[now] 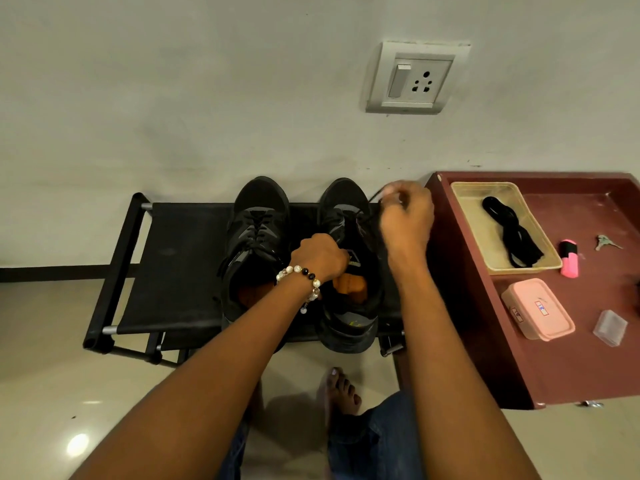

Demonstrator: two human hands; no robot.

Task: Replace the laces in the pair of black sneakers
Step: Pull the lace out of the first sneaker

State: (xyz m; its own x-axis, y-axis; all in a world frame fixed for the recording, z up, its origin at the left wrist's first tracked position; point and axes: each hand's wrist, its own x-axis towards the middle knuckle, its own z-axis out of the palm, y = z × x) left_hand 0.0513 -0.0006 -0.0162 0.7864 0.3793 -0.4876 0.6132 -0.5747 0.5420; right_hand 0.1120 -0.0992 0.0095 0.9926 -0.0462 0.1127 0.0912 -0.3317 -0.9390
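Two black sneakers stand side by side on a black fabric rack [180, 265], toes toward the wall. The left sneaker [256, 244] is laced. My left hand [320, 256], with a bead bracelet at the wrist, grips the tongue of the right sneaker [349, 306]. My right hand [405, 216] pinches a black lace [362, 213] that runs from that shoe's eyelets up to the fingertips, above the shoe's toe end. A bundle of black laces [512, 233] lies in a clear tray [464, 202] on the maroon table.
The maroon table [571, 368] stands right of the rack and holds a pink box [538, 310], a pink highlighter [569, 258], keys [606, 242] and a small clear box [611, 327]. A wall socket [415, 77] is above. My bare foot [341, 389] rests on the tiled floor.
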